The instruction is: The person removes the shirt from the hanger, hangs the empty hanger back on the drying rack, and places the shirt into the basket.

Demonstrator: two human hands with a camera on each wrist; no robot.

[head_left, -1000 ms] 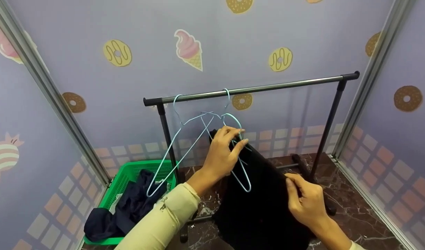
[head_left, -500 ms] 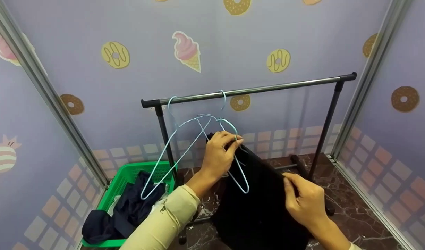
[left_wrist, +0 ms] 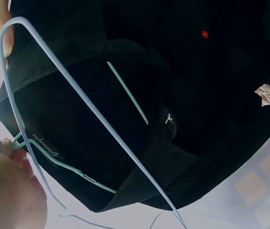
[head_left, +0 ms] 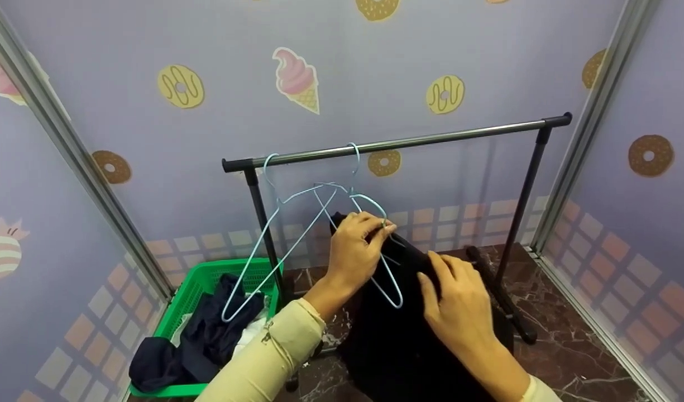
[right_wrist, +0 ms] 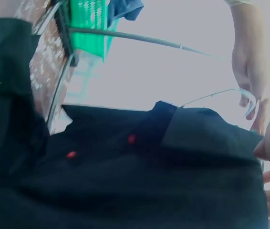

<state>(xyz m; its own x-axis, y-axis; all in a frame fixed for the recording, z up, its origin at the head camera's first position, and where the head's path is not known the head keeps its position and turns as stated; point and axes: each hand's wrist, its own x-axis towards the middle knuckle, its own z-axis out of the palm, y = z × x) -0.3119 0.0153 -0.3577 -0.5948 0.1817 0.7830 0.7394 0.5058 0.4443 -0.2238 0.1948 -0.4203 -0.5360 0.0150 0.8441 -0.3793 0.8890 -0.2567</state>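
A black shirt (head_left: 397,346) with red buttons hangs between both hands. My left hand (head_left: 355,245) pinches the hook of a pale green hanger (left_wrist: 68,167) at the collar. That hanger's arms run inside the shirt, partly hidden by the fabric; a label (left_wrist: 43,143) shows in the neck. On the shirt's upper edge, right of the collar, my right hand (head_left: 459,301) grips the cloth, thumb in front and fingers behind. A light blue hanger (left_wrist: 97,112) on the rail overlaps the shirt and stands in front of it in the left wrist view.
A rack with a metal rail (head_left: 431,139) stands against the patterned wall. Another blue hanger (head_left: 254,254) hangs near its left end, crossing its neighbour. Below left, a green basket (head_left: 180,304) holds dark blue clothing (head_left: 207,329) and some white cloth.
My right hand has moved left and up along the shirt's upper edge, nearer the collar. The left hand keeps its hold on the hook, nearly still.
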